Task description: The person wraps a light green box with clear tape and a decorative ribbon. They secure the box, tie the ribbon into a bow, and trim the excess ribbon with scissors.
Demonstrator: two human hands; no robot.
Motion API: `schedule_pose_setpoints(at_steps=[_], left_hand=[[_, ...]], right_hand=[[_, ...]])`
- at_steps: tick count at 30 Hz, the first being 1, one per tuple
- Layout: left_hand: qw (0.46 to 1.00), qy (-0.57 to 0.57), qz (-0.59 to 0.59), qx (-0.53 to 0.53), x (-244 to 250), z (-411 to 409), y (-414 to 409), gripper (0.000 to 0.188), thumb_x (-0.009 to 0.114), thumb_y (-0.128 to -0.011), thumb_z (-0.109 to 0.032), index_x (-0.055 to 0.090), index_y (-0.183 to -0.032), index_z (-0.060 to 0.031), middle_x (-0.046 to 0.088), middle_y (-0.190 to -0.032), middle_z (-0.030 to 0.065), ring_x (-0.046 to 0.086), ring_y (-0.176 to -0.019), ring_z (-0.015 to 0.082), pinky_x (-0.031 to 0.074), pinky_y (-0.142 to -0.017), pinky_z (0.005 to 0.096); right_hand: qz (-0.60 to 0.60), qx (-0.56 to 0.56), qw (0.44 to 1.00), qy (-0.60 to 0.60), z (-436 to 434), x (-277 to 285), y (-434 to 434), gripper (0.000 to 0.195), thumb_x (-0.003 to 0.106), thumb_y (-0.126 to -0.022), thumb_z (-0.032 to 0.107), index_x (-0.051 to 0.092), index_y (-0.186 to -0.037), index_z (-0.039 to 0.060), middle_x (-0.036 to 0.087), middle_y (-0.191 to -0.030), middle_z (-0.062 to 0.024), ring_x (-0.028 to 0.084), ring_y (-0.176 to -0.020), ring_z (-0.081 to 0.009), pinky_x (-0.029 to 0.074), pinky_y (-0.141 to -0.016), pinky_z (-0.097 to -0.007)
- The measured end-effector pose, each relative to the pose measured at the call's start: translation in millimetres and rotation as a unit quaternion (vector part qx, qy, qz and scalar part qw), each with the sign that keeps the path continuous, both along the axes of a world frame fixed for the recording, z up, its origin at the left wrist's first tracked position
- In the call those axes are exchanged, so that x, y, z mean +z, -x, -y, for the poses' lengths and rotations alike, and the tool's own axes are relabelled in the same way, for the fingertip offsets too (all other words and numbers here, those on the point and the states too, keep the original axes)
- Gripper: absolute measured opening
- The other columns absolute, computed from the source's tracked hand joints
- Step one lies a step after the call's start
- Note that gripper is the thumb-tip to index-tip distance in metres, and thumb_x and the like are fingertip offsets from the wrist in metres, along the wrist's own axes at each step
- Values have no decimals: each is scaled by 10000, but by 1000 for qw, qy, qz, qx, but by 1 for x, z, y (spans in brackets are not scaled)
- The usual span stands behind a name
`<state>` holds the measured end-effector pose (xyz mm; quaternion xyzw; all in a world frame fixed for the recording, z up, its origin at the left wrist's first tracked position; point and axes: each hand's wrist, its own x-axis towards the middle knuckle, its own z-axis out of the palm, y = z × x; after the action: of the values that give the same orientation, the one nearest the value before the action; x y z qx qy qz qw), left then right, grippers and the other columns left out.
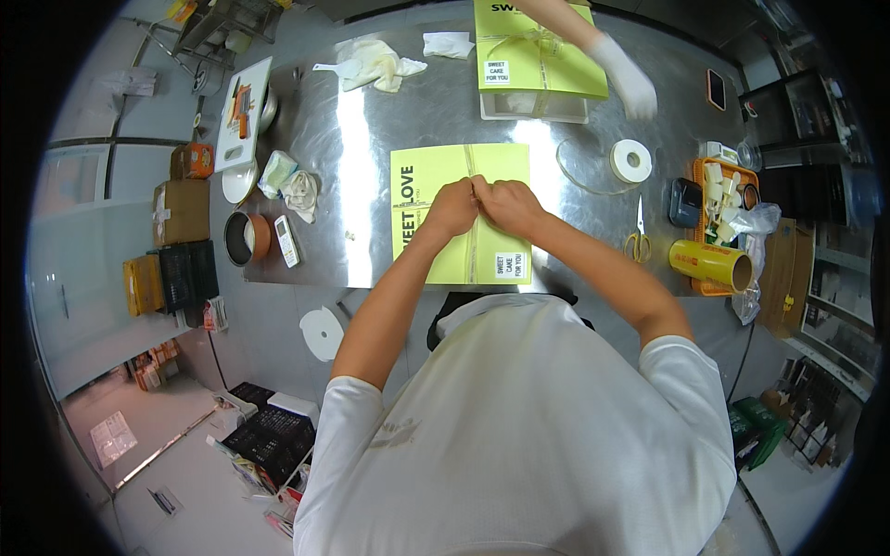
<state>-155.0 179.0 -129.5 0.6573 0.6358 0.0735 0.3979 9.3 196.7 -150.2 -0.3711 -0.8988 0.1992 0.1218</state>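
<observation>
A yellow-green cake box (431,260) lies in front of me on the steel table, its lid printed with writing and bearing a small white label (513,265). A thin translucent ribbon (471,158) crosses the lid in both directions. My left hand (453,207) and my right hand (511,206) meet over the crossing, fingers pinched together on the ribbon. The knot itself is hidden by my fingers. To the right, a loose length of ribbon (578,185) curves out from a white ribbon roll (617,161). Yellow-handled scissors (637,243) lie nearer to me.
A co-worker's gloved hand (629,80) hovers beside a second tied cake box (507,76). Rightward are an orange basket (697,170), a yellow film roll (706,265) and a phone (715,90). Leftward are a remote control (286,241), a round pan (259,236), cloths (300,194) and a cutting board (233,149).
</observation>
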Motion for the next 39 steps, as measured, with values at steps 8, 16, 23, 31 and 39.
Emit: schedule_pose_setpoints(at_steps=[8,16,23,31,39], left_hand=[[998,-35,-32,45,11,11,-7,123,568,-923,-96,596,-932,23,669,-900,260,649,-883,428,504,-765,470],[967,-154,37,200,6,40,-36,100,534,-933,-21,578,-1015,16,656,-962,251,636,-906,439,499,-755,495],[940,-209,80,257,-3,48,-46,89,509,-952,-29,538,-1017,24,620,-955,252,608,-894,463,485,-760,514],[946,-191,47,257,-9,51,-45,63,548,-937,-31,514,-944,21,608,-905,255,598,-820,454,462,-705,519],[948,-177,68,255,-13,47,-37,89,578,-930,-41,522,-899,21,610,-857,256,604,-803,448,465,-703,508]], right_hand=[[-314,-156,822,449,-6,11,14,621,533,-878,6,306,-1454,-43,622,-725,-137,615,-597,-234,512,-611,-344],[-328,-210,688,612,-31,21,24,331,533,-822,-104,622,-1140,-92,647,-796,-121,638,-656,-173,524,-621,-286],[-194,-111,794,565,-41,13,20,220,555,-813,-74,678,-996,-83,701,-909,-177,677,-717,-201,551,-665,-303],[-253,-179,924,225,-17,-12,19,118,508,-803,3,625,-819,-7,603,-703,-121,604,-625,-197,496,-583,-321],[-462,-201,542,673,-30,25,-23,207,429,-740,-63,491,-905,45,424,-654,5,318,-480,-82,250,-399,-228]])
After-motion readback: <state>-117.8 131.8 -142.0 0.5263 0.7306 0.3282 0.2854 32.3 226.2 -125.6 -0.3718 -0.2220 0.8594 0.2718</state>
